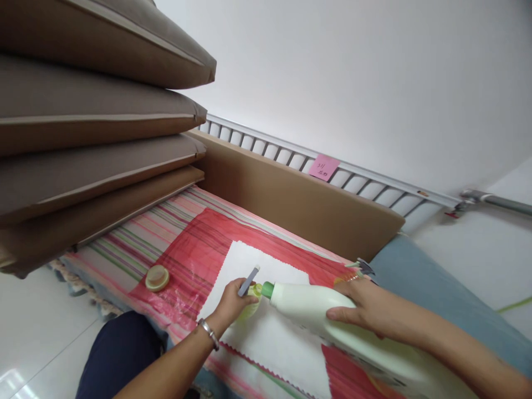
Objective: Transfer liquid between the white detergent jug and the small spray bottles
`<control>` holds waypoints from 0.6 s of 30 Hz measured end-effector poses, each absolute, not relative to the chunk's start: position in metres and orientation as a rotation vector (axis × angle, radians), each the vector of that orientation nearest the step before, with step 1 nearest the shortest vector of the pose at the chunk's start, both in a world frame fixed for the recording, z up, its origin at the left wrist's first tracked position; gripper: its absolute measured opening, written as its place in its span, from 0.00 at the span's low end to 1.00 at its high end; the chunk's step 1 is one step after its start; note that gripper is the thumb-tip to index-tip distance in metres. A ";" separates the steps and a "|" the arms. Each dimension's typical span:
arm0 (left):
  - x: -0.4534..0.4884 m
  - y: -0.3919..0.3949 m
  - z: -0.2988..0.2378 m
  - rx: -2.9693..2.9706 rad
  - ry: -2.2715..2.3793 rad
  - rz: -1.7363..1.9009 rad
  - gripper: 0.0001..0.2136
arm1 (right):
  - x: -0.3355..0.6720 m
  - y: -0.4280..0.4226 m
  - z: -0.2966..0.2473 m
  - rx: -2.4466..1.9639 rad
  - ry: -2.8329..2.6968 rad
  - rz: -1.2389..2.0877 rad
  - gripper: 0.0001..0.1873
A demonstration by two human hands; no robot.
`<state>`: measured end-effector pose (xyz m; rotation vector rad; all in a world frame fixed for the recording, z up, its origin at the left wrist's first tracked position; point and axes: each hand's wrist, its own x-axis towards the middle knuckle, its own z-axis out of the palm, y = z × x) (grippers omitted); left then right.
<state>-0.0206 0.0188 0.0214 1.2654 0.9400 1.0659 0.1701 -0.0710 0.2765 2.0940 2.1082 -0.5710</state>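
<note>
My left hand [233, 303], with a silver bangle at its wrist, is closed on a small see-through yellow-green container [248, 311]. A grey stick with a pale tip [249, 280] also sits in its fingers. From the right, my right hand [359, 302] grips a large pale green bottle [307, 305], which is tipped over almost flat. The bottle's green spout [268, 289] meets or nearly meets the container's mouth; I cannot tell if they touch. Beneath both hands lies a white cloth with zigzag edges [286, 346].
A red see-through sheet [189, 249] covers part of the striped cloth [137, 238]. On it sits a round pale lid-like piece [157, 278]. Thick brown cushions [100, 130] are stacked at left. Behind are a brown board [291, 197] and a radiator [257, 145] bearing a pink note [324, 167].
</note>
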 end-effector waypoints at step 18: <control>-0.019 0.020 0.019 1.230 0.901 1.069 0.15 | 0.168 -0.069 0.281 2.089 2.061 -0.608 0.14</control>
